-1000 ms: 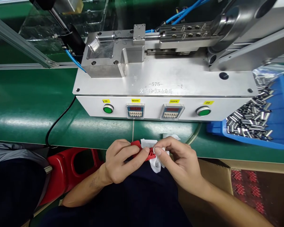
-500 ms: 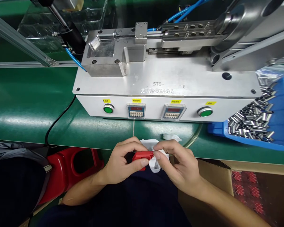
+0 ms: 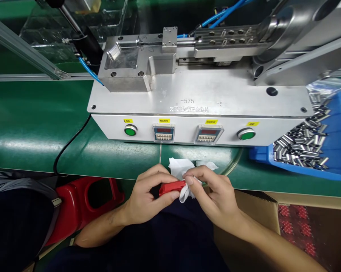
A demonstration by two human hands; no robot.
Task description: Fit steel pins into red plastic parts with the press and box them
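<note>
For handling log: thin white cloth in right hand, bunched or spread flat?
Bunched: the white cloth curls into a loop at the right hand.

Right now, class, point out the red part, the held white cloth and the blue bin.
Red part [image 3: 172, 187], head view: upper face.
Held white cloth [image 3: 184, 193], head view: lower loop.
Blue bin [image 3: 339, 139], head view: bare inside.

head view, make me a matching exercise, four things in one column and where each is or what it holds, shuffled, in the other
Things:
1. red part
2. white cloth
3. blue bin
4. green buttons

Places and states:
A. full of small metal tubes
B. set in the white front panel
C. held in the left hand
D. pinched by the right hand

Pairs: 1-C, 2-D, 3-A, 4-B
</note>
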